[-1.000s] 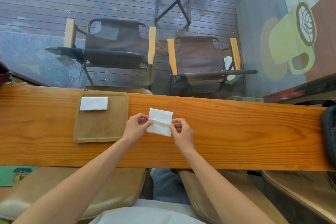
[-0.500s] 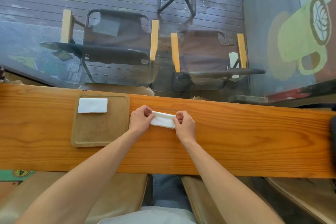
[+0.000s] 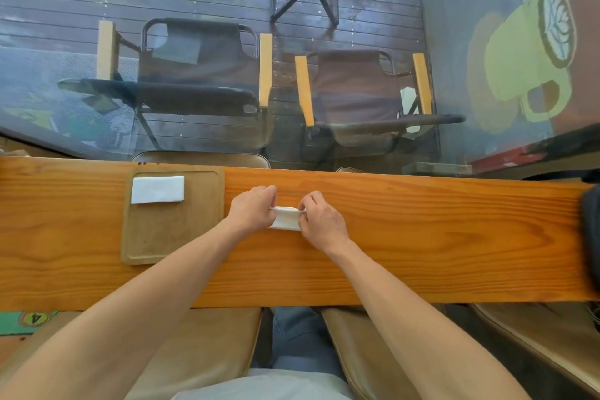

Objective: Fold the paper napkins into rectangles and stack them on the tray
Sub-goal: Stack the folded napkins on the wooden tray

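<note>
A white paper napkin lies folded into a narrow strip on the wooden counter, just right of the wooden tray. My left hand pinches its left end and my right hand pinches its right end, so only the middle of the strip shows between them. On the tray's far left corner rests one folded white napkin, a flat rectangle.
The long wooden counter runs left to right, with a glass pane along its far edge. A dark bag sits at the counter's right end. Tan stool seats are below the near edge.
The napkin, half folded a second ago, has been folded over into a narrow strip. Both hands have closed in on its ends and now cover more of it.
</note>
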